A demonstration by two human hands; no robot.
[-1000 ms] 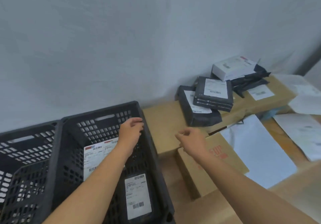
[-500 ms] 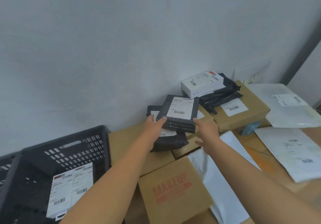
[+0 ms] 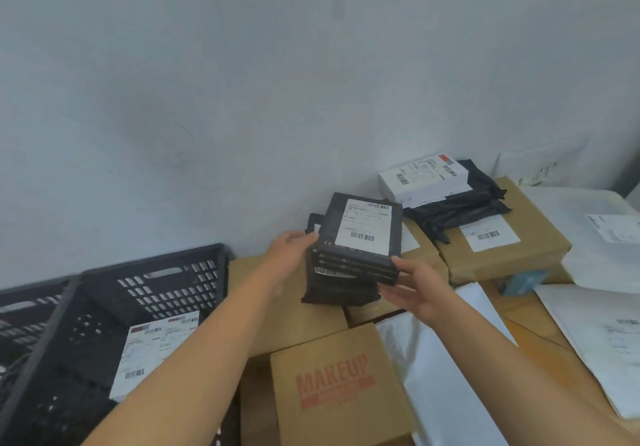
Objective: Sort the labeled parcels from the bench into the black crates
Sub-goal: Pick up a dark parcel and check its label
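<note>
At frame centre a black boxed parcel (image 3: 360,234) is clasped at its left edge by the left hand (image 3: 289,253) and at its lower right corner by the right hand (image 3: 420,286). Its label is turned up, and its long axis is pointed toward the frame top. A white-labelled packet (image 3: 156,352) is contained in the lower-left black crate (image 3: 166,272).

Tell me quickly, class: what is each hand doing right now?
Left hand: grips the black box by its left edge.
Right hand: pinches the same box at its near right corner.
</note>
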